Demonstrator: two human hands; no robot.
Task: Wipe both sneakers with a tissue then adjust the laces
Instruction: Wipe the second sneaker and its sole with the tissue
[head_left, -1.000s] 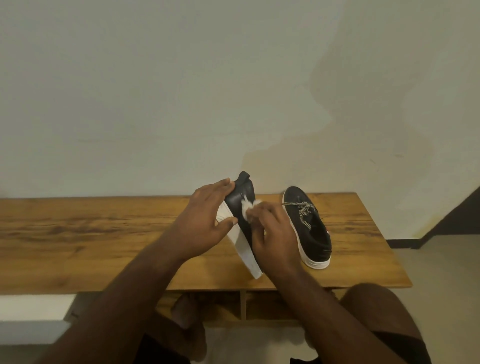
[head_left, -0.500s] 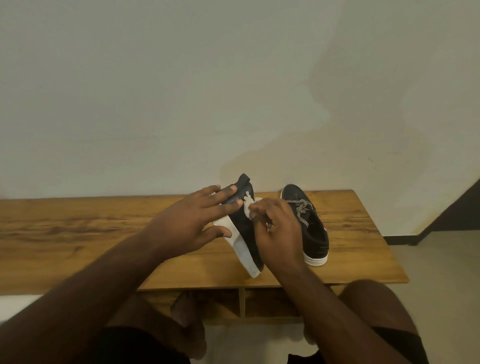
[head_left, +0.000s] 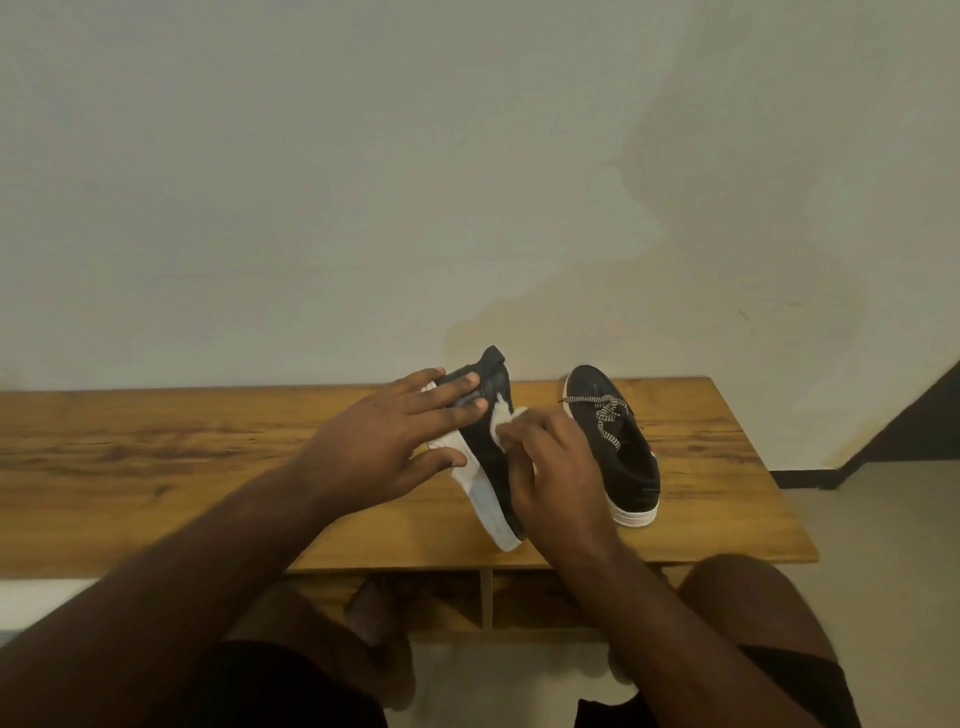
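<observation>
Just right of centre in the frame, one sneaker (head_left: 496, 452) is tipped onto its side on the wooden worktop (head_left: 156, 467), its white sole turned toward the left of the frame and its black upper facing right. Tilting it this way puts the side panel within easy reach of the wiping hand.

The left hand (head_left: 384, 441) lies over the sole side with its fingers (head_left: 457, 387) spread wide and fairly flat, fingertips reaching onto the black heel end near the top of the shoe. It looks like a brace, not a closed grip: pressing from the left gives the shoe something to resist the push of the wipe from the right.

The right hand (head_left: 558, 478) has its fingers bunched narrowly around a small white tissue (head_left: 501, 421), pinching it against the black upper. Only a scrap of tissue shows above the knuckles; the rest is hidden under the hand.

The second sneaker (head_left: 615, 447) stands upright on its sole just to the right, near but apart from the right hand, its speckled laces (head_left: 605, 415) lying loosely across the tongue. It seems parked there to wait its turn, close enough to swap in.

By my judgement the wiping of the first shoe is under way, and the second shoe and both sets of laces are yet to be handled.
</observation>
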